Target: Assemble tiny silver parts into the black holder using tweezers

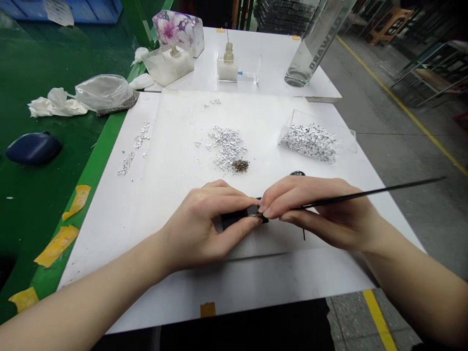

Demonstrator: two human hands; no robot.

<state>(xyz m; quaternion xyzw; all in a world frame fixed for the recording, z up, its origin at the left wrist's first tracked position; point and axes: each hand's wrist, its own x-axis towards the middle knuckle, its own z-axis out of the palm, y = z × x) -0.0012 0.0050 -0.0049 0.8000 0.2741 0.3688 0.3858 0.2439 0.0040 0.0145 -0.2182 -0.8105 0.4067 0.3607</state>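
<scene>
Left hand: closed into a pinch, thumb and fingertips pressed on a small flat black piece (237, 218).

Right hand (321, 212): curled in a pen grip, thumb and first fingers pinching a thin black rod-like tool (369, 195); its fingertips meet those of the left hand (197, 226) at the black piece.

Black piece: held between both hands, at the front middle of a white sheet (175, 161) on the bench (234, 53). Its long axis runs roughly left to right, and its right end is partly hidden by fingers. Whether it touches the sheet cannot be told.

Thin black tool: its long axis slants from the black piece up to the right, past the right hand's knuckles, with the far end out over the bench edge.

Silver flakes: a loose heap (226, 146) ahead of the hands, more in a strip (133, 148) to the left.

Dark granules: a small mound (240, 166) at the heap's near edge.

Clear box: angled, holding more flakes (310, 139), to the right of the heap.

Small glass bottle: with a thin stick upright in it (228, 52), in a clear block at the far end of the bench.
</scene>
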